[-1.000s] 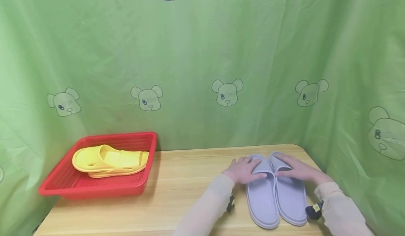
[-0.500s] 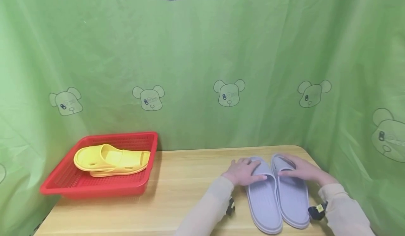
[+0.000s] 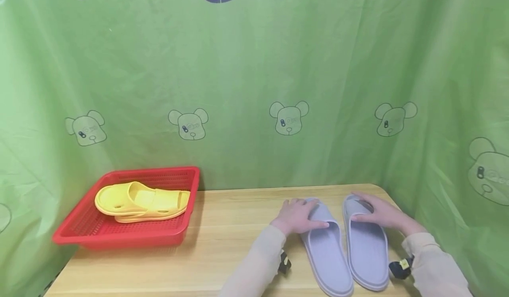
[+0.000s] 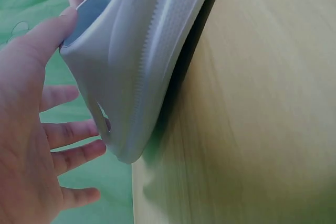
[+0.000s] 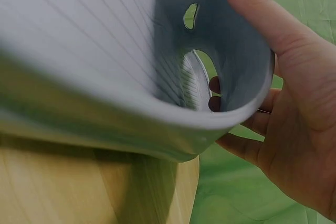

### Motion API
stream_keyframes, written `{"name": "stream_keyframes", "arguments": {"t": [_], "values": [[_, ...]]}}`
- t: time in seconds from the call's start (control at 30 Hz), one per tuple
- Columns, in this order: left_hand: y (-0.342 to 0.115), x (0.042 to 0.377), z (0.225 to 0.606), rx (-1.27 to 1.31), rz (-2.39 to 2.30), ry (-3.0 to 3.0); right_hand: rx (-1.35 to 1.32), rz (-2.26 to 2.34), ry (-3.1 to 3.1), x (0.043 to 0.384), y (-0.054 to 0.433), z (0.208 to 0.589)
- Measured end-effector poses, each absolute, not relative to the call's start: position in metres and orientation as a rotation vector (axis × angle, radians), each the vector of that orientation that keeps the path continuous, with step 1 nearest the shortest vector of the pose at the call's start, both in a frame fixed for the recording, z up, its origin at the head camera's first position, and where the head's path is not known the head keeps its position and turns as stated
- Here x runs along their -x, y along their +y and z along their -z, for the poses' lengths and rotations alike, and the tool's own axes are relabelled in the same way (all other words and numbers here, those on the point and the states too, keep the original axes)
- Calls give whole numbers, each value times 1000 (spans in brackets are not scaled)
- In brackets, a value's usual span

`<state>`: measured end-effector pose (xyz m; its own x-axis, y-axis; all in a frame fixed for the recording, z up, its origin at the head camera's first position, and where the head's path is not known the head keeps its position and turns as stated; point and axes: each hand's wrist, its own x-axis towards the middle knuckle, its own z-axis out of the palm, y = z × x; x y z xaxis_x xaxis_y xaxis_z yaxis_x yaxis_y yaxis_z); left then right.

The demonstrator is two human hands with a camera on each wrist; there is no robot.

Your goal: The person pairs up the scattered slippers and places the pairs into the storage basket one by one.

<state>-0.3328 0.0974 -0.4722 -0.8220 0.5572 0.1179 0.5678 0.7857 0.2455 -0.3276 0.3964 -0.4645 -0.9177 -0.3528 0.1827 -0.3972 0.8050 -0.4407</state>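
Evidently, the two cream cloth sleeves (image 3: 254,261) nearest the camera come in over the pale wood-grain desk (image 3: 234,239) so that each arm reaches one shoe from its outer side. Between them, the left lilac moulded slipper (image 3: 328,253) and the right lilac moulded slipper (image 3: 367,253) have their heels towards the person and close together, their toes fanned apart; that layout presumably leaves space for fingers around each front. On the left one, the left hand (image 3: 295,216) is spread, its thumb at the rim of the foot opening and its straight fingers by the toe; whether it bears any weight cannot be told. The right hand (image 3: 377,211) grips the other front, thumb at the rim and fingers bent round the outside, two fingertips (image 5: 214,84) showing through a side hole in the right wrist view; the rim likely gives the thumb a firm edge. Further off on the left, a shallow red plastic mesh basket (image 3: 127,241) holds yellow moulded slippers (image 3: 115,199), overlapping, perhaps to save room. Behind everything hangs a green curtain (image 3: 238,67) printed with bear outlines.
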Motion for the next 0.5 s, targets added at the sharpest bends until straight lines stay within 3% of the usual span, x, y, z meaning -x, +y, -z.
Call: {"name": "stream_keyframes", "arguments": {"t": [0.5], "values": [[72, 329, 474, 781, 511, -2849, -617, -708, -2815, 319, 385, 443]]}}
